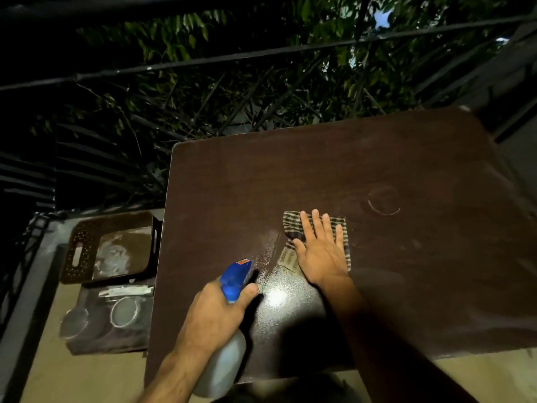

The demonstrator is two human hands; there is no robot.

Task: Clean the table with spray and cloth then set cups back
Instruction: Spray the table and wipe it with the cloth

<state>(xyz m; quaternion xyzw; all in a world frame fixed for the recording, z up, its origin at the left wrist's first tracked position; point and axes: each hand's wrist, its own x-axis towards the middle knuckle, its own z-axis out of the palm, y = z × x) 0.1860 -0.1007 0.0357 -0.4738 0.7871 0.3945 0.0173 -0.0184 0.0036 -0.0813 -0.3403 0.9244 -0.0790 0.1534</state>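
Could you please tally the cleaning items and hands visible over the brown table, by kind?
Spray bottle: 1, held in the left hand
Checked cloth: 1, flat on the table under the right hand
Hands: 2
Total: 4
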